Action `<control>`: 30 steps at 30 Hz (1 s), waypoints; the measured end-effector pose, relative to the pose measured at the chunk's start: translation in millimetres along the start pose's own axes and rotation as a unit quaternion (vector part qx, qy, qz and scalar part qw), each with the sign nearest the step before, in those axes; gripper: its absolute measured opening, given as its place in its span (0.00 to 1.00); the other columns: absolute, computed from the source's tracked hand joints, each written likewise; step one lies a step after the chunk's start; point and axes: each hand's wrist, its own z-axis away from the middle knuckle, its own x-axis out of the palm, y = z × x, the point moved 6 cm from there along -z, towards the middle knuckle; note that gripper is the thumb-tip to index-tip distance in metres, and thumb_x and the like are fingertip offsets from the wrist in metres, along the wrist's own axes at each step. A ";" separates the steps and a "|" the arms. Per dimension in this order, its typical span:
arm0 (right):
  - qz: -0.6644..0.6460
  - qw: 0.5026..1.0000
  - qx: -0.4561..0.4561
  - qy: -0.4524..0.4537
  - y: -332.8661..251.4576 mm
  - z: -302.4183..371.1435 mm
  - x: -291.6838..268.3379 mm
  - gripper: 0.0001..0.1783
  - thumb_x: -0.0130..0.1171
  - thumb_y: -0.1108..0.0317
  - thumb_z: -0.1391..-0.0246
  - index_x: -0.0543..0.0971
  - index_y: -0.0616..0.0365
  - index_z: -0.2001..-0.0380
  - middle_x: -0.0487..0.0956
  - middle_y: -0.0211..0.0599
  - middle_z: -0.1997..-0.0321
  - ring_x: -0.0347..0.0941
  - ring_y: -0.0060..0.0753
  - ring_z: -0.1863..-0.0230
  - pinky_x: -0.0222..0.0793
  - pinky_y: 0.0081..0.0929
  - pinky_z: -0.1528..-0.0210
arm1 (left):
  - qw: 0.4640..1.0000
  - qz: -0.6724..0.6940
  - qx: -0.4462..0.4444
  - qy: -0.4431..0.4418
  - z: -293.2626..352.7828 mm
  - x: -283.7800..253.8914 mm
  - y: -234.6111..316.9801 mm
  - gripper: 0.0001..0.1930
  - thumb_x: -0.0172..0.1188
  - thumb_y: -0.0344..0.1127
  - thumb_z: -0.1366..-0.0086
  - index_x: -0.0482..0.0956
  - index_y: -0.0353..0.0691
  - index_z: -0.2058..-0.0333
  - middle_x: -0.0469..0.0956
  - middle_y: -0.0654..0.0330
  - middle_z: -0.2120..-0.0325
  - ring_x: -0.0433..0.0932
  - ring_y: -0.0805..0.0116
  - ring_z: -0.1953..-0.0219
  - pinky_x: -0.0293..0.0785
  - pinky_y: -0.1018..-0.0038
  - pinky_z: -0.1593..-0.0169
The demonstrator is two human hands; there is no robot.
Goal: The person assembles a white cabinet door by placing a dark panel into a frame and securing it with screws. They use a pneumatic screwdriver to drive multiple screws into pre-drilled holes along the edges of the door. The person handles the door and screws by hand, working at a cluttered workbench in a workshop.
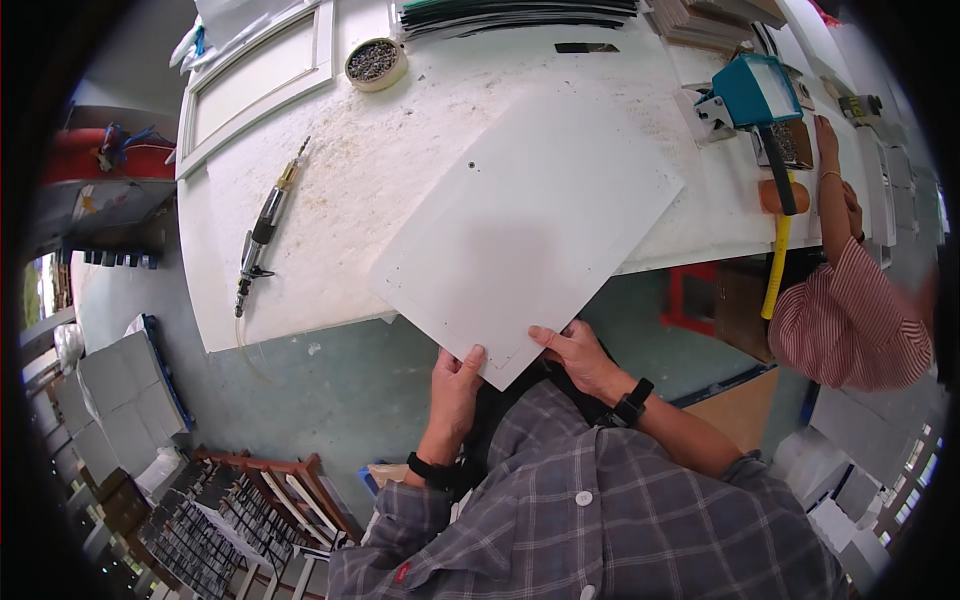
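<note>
Partly hidden under white panel (540, 240): left hand (455, 395), right hand (588, 363).

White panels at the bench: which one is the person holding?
The flat unframed panel, gripped by the left hand and right hand; the framed panel lies untouched.

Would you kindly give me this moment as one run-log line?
left grip: holding white rectangular panel near corner; right grip: holding panel, same corner; panel: partly over white worktop; nearby: slim black-and-gold handheld tool
</note>
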 end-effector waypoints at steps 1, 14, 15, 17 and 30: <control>0.014 1.000 0.005 -0.011 -2.5 -2.7 2.3 0.27 0.68 0.58 0.35 0.75 0.65 0.42 0.81 0.39 0.45 0.79 0.28 0.47 0.78 0.30 0.44 | 1.000 0.015 -0.003 0.002 1.2 -0.6 -2.8 0.25 0.63 0.36 0.26 0.68 0.31 0.37 0.76 0.55 0.43 0.78 0.65 0.43 0.77 0.66 0.39; -0.001 1.000 0.006 0.029 -21.4 13.5 -19.8 0.31 0.70 0.61 0.37 0.71 0.68 0.38 0.78 0.41 0.41 0.75 0.30 0.41 0.72 0.29 0.38 | 0.998 0.063 -0.008 -0.017 -10.1 56.7 -26.3 0.23 0.65 0.38 0.27 0.72 0.34 0.40 0.79 0.56 0.46 0.80 0.65 0.45 0.81 0.64 0.43; -0.003 1.000 0.011 0.027 -22.4 14.8 -20.4 0.31 0.70 0.61 0.37 0.71 0.68 0.38 0.78 0.41 0.41 0.75 0.30 0.41 0.72 0.30 0.38 | 0.998 0.060 -0.002 -0.017 -10.9 57.3 -27.8 0.22 0.65 0.38 0.27 0.72 0.34 0.41 0.79 0.56 0.47 0.80 0.66 0.46 0.81 0.64 0.43; 0.025 0.999 -0.019 0.026 -16.7 11.4 -24.1 0.29 0.69 0.62 0.36 0.72 0.67 0.39 0.79 0.41 0.42 0.77 0.31 0.43 0.75 0.32 0.39 | 0.998 0.054 0.016 -0.009 -11.2 61.3 -28.2 0.22 0.65 0.38 0.27 0.73 0.33 0.42 0.79 0.56 0.47 0.81 0.66 0.47 0.82 0.64 0.44; 0.044 0.998 -0.048 0.021 -21.7 4.7 -37.3 0.27 0.69 0.63 0.37 0.75 0.69 0.42 0.82 0.40 0.46 0.77 0.28 0.46 0.73 0.30 0.42 | 0.999 0.032 0.027 -0.016 -16.1 72.1 -35.4 0.21 0.63 0.40 0.26 0.74 0.31 0.43 0.81 0.55 0.51 0.82 0.66 0.51 0.83 0.67 0.46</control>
